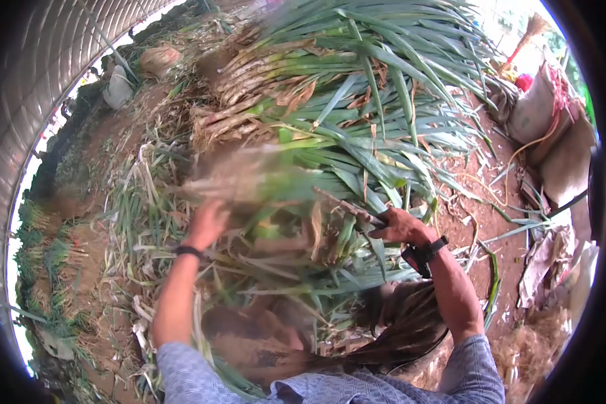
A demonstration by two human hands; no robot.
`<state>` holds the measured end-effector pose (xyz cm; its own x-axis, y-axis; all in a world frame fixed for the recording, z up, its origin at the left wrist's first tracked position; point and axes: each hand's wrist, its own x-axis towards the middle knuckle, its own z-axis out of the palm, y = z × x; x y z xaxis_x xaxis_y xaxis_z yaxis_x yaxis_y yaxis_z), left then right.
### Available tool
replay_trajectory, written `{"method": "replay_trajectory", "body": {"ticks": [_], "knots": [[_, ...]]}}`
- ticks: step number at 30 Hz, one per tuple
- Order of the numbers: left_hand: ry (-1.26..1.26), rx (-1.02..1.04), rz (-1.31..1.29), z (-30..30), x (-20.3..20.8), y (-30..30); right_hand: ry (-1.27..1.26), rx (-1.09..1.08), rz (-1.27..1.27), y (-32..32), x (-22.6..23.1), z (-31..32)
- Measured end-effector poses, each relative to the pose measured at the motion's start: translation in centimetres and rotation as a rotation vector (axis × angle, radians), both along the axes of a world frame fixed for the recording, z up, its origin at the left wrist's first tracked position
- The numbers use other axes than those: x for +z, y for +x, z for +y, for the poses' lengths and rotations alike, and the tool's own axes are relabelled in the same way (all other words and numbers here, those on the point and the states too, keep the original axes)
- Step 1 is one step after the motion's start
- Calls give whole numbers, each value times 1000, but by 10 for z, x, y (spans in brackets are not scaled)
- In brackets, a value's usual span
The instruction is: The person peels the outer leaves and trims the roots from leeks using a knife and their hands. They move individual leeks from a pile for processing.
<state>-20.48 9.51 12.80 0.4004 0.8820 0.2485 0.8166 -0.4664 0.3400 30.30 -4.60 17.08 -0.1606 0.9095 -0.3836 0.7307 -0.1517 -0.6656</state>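
Observation:
A big heap of long green onions (pixel 357 74), with pale rooted ends to the left and green leaves to the right, lies in front of me. My left hand (pixel 209 221) is at the near root ends, beside a bundle of stalks (pixel 239 176) smeared by motion. Its fingers are blurred, so their grip does not show. Closed around a thin brown stick (pixel 347 204), my right hand (pixel 400 229) is over the near leaves. The stick points up and left, toward the stalks. A black band (pixel 187 251) circles my left wrist; a black watch (pixel 424 256) is on my right.
Peeled leaves and trimmings (pixel 151 195) litter the soil on the left. Bunches of small green plants (pixel 50 249) lie farther left, below a ribbed metal wall (pixel 34 87). Stuffed sacks (pixel 539 111) and a loose yellowish cord (pixel 508 182) are at the right. Dry fibres (pixel 532 350) lie at the lower right.

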Motion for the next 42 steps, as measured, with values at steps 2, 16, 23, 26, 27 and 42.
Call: {"method": "replay_trajectory", "body": {"ticks": [2,16,23,26,27,42], "knots": [[-22,-102,4,24,-20,69,36,8,29,-3,1,1],[113,-212,-382,-37,-76,189,23,65,83,3,12,-2],[121,-85,-313,-125,-89,178,50,275,-218,-11,8,-13],[167,167,-483,-136,-111,169,52,290,-288,-12,3,-18],[-111,264,-699,-136,-119,165,45,302,-338,-14,0,-19],[-501,675,-1366,-104,-152,154,112,340,-246,-58,-17,0]]}}
